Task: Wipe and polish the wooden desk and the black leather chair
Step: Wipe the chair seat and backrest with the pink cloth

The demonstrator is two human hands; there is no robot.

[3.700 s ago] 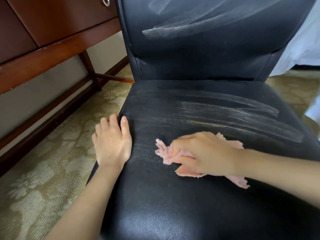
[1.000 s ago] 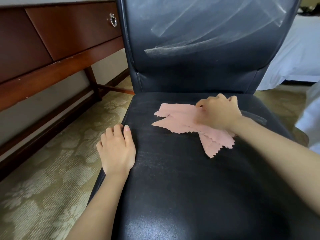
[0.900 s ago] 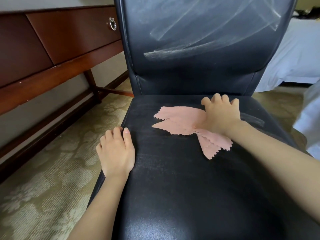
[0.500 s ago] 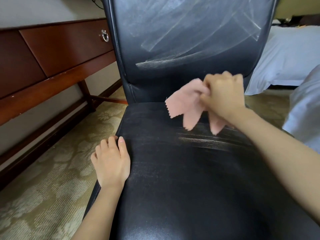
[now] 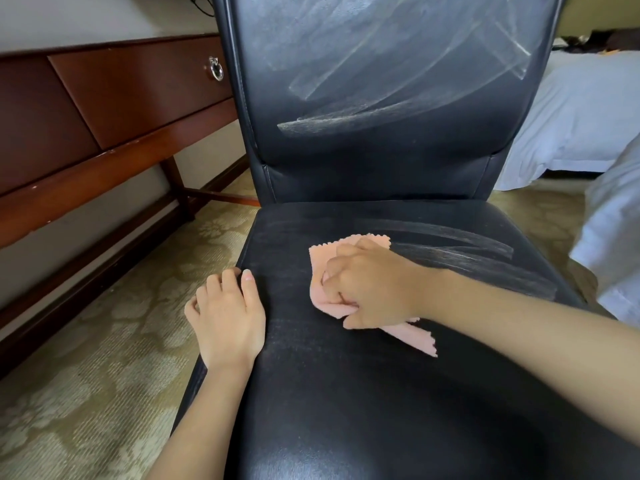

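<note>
Black leather chair (image 5: 346, 393), seat facing the camera, backrest upright behind it. Right hand (image 5: 374, 285) clenched around a bunched pink cloth with zigzag-cut edges (image 5: 320, 261), pressing it onto the seat near the middle, toward the left edge; one corner of the cloth trails out under the wrist. Left hand (image 5: 227, 317) lies flat on the left edge of the seat, fingers relaxed and draped over the side, gripping nothing. Pale smear streaks cross the seat's right half, and more cross the backrest (broad, overlapping arcs). Dark reddish-brown wooden desk (image 5: 104, 133) stands left of the chair, its drawer carrying a metal ring pull (image 5: 216, 68). Patterned beige carpet (image 5: 86, 375) below; white bedding (image 5: 571, 123) at right.
</note>
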